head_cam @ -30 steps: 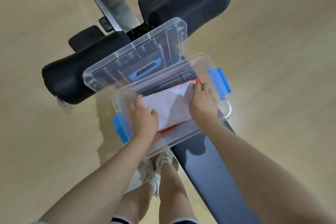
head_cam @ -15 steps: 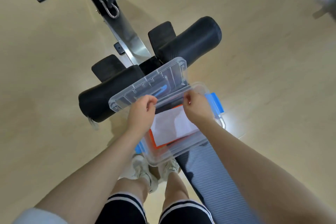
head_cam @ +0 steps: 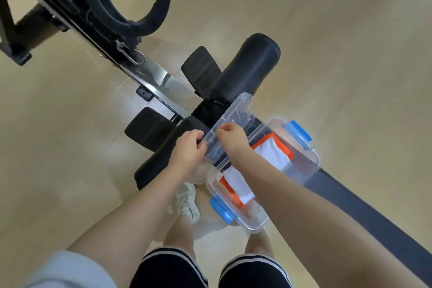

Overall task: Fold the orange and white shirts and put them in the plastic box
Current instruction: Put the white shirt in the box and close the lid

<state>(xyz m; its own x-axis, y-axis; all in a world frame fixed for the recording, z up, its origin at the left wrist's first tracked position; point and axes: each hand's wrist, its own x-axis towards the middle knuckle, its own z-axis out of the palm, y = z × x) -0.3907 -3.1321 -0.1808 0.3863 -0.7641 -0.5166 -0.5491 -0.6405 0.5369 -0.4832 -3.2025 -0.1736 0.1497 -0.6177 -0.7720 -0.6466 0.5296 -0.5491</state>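
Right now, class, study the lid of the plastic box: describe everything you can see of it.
The lid looks like clear, hard plastic, ribbed and rimmed, with a blue part showing through near its lower edge. It is off the plastic box, tilted up on edge beside the box's far-left rim. The left hand and right hand both grip its near edge. Behind it lies a black foam roller.
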